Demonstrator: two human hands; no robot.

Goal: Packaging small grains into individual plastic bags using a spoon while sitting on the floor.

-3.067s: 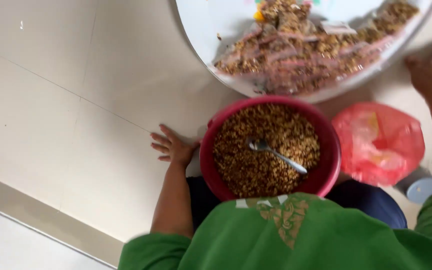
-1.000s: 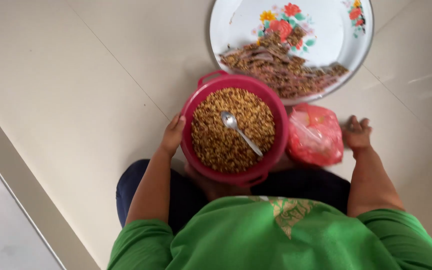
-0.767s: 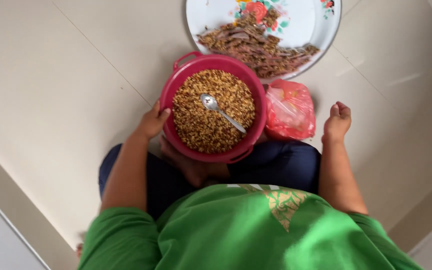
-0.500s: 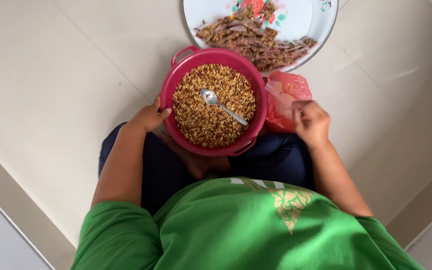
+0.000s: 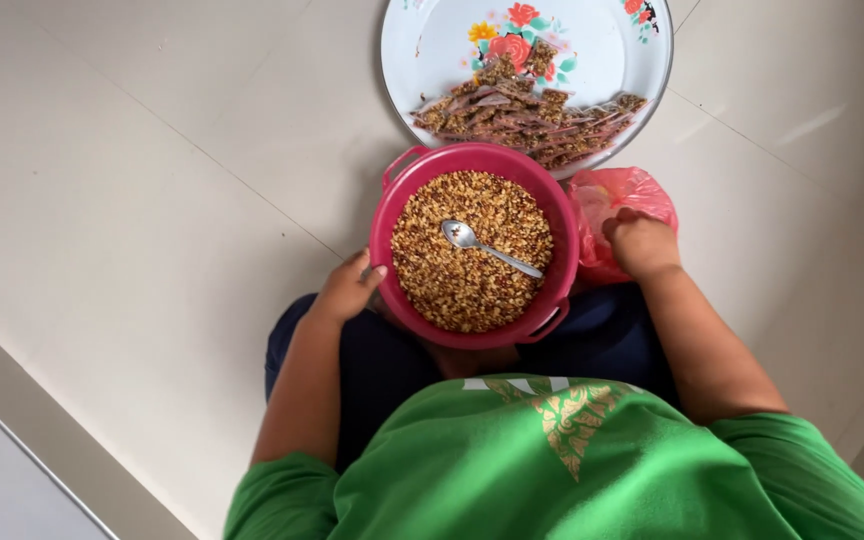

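Here, a person in a green shirt sat on the pale tiled floor (image 5: 132,200) with a pink bowl (image 5: 473,160) in front of their lap. The bowl was full of small brown nuts (image 5: 462,280). A metal spoon (image 5: 487,248) lay on top of the nuts, with its round end toward the left and its handle pointing to the right.

The left hand (image 5: 347,290) was at the left side of the bowl. Its fingers (image 5: 367,275) were bent softly and touched the outside of the bowl's wall, with the fingertips right against the rim. It did not grip the bowl; it only rested against it.

The right hand (image 5: 642,243) was on the other side, just beside the bowl's right edge. It lay on a red plastic bag (image 5: 624,190). Its fingers were curled in, close together, and pressed down into the bag. I cannot tell if they pinched the plastic or only sat on it.

Past the bowl, farther from the person, sat a big white tray (image 5: 602,60) with painted flowers. A heap of brown snack pieces in clear wraps (image 5: 527,108) lay on the near part of the tray, just beside the bowl's far rim.
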